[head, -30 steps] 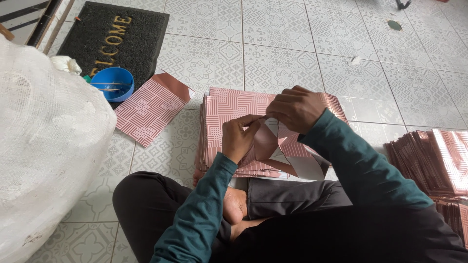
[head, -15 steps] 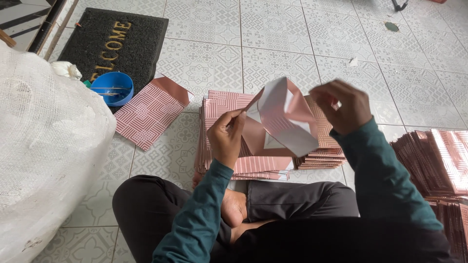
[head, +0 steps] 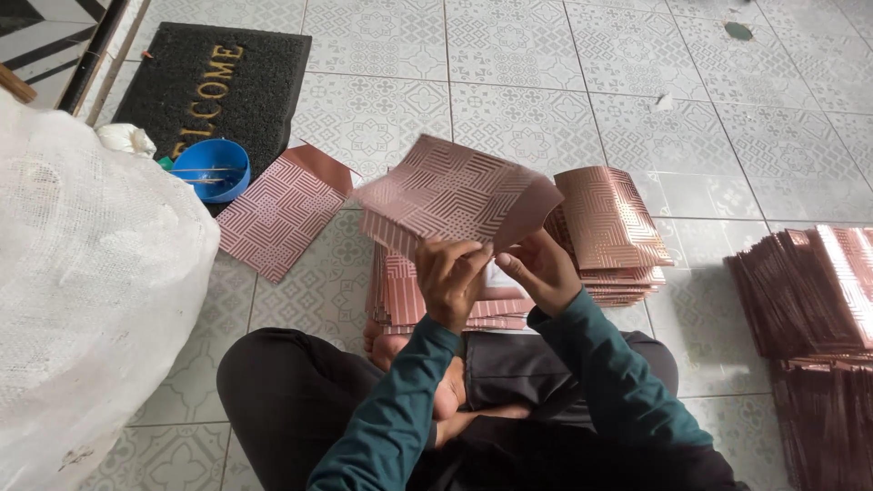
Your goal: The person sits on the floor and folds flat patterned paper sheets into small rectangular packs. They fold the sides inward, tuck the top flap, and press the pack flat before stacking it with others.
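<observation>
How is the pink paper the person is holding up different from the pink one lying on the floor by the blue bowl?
The held paper is lifted in the air, pinched by the left hand and right hand; the floor paper lies flat on the tiles, touched by nobody. The held paper tilts and bends; the floor paper stays flat with one corner folded over. Both are shiny pink with the same square line pattern.

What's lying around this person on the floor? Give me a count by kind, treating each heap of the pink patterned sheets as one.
Folded pink sheet held up in left hand and right hand: 1
Single pink sheet flat on the floor: 1
Heaps of pink sheets: 3
Blue bowl: 1
Black doormat: 1
White woven sack: 1
Total: 8
</observation>
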